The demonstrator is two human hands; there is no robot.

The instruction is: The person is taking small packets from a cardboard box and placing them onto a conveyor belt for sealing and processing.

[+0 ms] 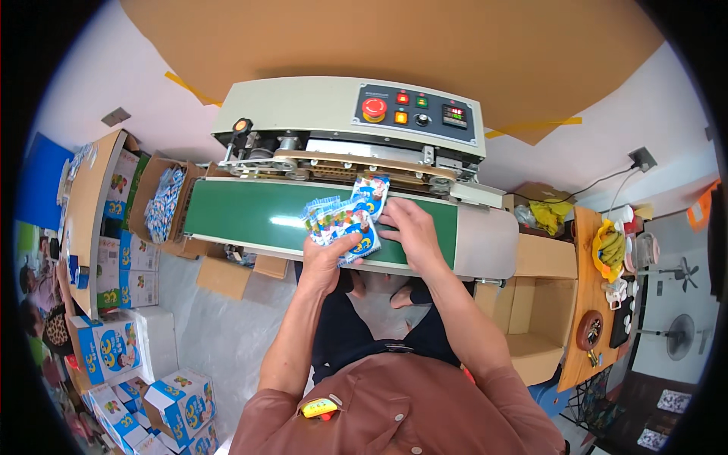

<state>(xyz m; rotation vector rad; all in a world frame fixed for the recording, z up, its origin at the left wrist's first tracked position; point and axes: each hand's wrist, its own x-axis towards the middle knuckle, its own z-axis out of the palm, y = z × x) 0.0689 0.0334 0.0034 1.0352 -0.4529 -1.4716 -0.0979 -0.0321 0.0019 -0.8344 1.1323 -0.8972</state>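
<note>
My left hand [324, 259] is closed around a fanned bunch of small blue-and-white printed packets [334, 221], with the thumb lying across the front one. Just right of the bunch, my right hand [413, 233] has its fingers curled at the lower edge of a single packet [370, 194]; its fingertips are partly hidden. That packet's upper end reaches the front of a band sealing machine [303, 114]. Both hands are over the machine's green conveyor belt [235, 212].
An open carton of packets [165, 199] stands at the belt's left end. Printed cartons [182, 406] are stacked lower left. An open cardboard box [540, 307] sits right of the belt, beside a wooden table [580, 265] with bananas [610, 246]. Another person [54, 330] is at far left.
</note>
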